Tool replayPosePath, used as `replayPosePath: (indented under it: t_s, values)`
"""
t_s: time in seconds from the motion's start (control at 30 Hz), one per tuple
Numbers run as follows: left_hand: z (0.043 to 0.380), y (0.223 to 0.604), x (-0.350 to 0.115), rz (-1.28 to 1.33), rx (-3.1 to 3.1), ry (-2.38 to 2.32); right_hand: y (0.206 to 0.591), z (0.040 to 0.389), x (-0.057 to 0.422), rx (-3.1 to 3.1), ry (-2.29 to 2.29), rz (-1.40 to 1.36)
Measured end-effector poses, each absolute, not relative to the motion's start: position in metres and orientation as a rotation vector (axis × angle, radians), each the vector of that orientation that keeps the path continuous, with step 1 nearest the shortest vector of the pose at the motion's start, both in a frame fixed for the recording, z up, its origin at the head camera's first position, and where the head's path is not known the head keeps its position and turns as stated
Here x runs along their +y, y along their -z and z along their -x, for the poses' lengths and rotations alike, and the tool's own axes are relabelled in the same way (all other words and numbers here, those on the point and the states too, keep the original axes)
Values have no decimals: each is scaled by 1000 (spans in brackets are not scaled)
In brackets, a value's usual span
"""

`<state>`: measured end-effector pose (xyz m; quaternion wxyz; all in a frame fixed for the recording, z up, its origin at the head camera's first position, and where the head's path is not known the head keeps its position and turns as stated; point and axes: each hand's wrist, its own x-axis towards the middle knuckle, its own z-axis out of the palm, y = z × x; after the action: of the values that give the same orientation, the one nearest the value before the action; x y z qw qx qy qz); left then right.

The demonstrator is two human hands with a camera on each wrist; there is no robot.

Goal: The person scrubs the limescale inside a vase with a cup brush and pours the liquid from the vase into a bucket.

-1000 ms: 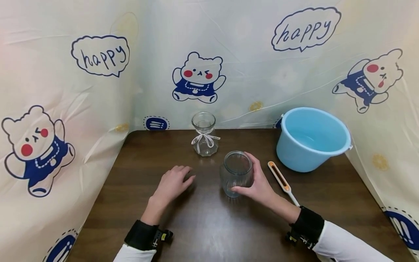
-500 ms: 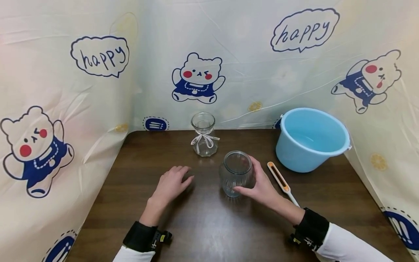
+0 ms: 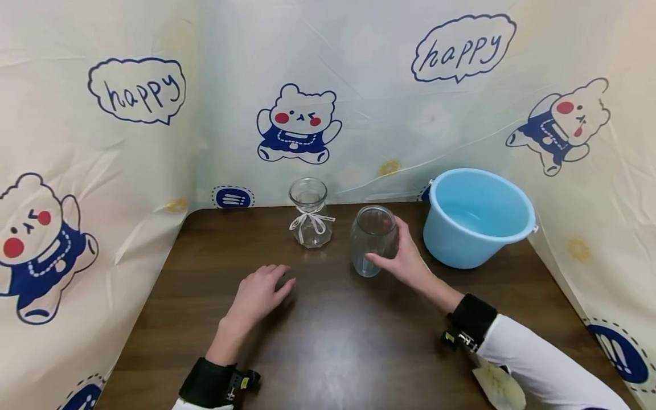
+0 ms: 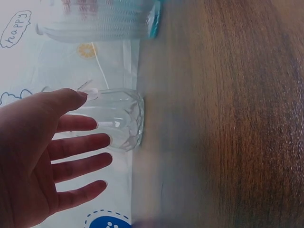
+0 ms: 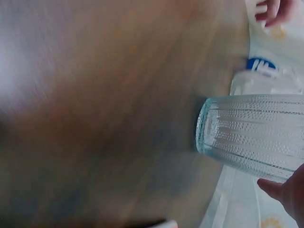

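Apparently midway — grasping the ribbed glass jar [image 3: 370,242] in the right grip [image 3: 407,259], not yet let go — with nothing in the relaxed left grip [image 3: 258,293].

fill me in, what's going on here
A person's right hand grips a clear glass jar by its side, between a bow-tied glass vase and a light blue bucket. The left hand holds nothing, its fingers spread, nearer the person than the vase. Whether the jar touches the dark table is hard to tell.
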<state>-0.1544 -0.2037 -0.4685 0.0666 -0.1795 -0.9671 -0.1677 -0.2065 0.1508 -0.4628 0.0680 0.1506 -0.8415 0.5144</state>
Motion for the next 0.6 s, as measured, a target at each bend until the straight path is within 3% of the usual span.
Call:
replayPosePath:
  t_s: [0.6]
  values:
    - [152,469,-206,531,-2918,492,462,289,164,-2627,-1507,-257]
